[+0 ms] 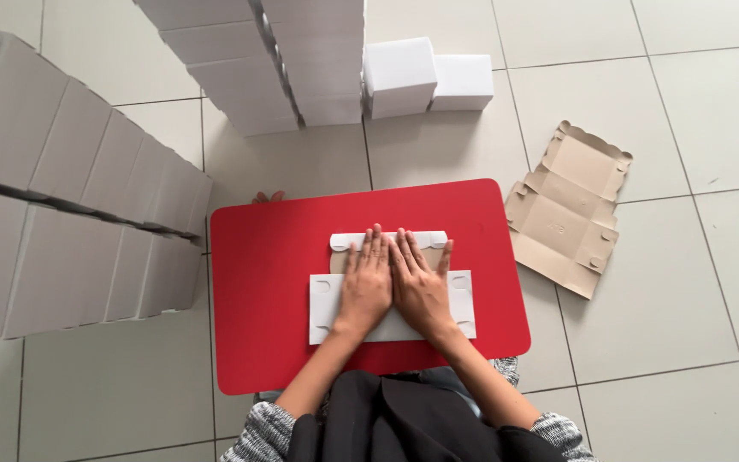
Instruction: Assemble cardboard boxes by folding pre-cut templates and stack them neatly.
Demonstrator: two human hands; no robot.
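Both hands lie flat and open, palms down, side by side in the middle of the frame. The left hand [365, 287] and the right hand [421, 287] press on a white flat box blank [322, 308], fingers stretched straight and close together, thumbs almost touching each other. Neither hand grips anything; they simply bear down on the card.

The blank lies on a red tabletop [267, 257] with rounded corners, just below the centre of the frame. Its long axis runs left to right across the picture. A narrower folded flap [348, 240] sits at its upper edge, under the fingertips, pointing toward the top of the frame. Small curved tabs show at the blank's corners.

There is bare red surface all round the blank, widest to its left and narrower toward the lower edge of the table.

On the tiled floor [686, 85] at the right lies a brown unfolded cardboard blank [566, 210], tilted, well apart from the table. Stacks of finished white boxes [284, 60] stand at the top centre, with two single white boxes [399, 77] beside them. More rows of boxes [62, 205] fill the left side, near the table's left edge.
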